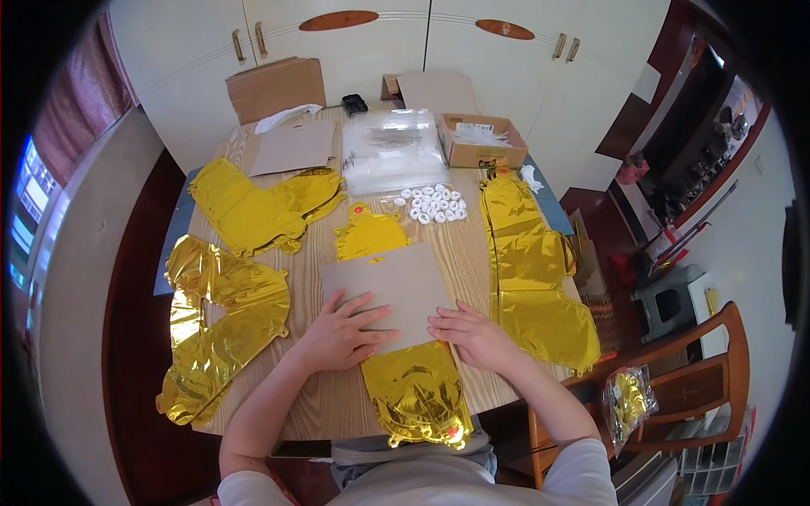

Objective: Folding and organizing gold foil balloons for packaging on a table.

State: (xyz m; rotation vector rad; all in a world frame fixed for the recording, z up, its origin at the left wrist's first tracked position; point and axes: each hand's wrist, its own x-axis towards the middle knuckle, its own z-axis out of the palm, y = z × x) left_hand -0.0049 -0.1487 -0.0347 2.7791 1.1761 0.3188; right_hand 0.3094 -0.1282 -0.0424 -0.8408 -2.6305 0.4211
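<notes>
A grey-brown cardboard sheet [384,282] lies across the middle of a flat gold foil balloon [413,379]. The balloon's far end shows above the sheet, and its near end hangs toward the table's front edge. My left hand [346,329] rests flat on the sheet's left part, fingers spread. On the lower right edge of the sheet lies my right hand [468,333], its fingers stretched out. Neither hand grips anything. The part of the balloon under the sheet is hidden.
More gold foil balloons lie at the left [224,325], far left [261,211] and right [536,278]. Behind are several white rings [437,204], a stack of clear plastic bags [392,152] and a cardboard box [483,152]. A wooden chair [675,379] with a bagged gold item stands at right.
</notes>
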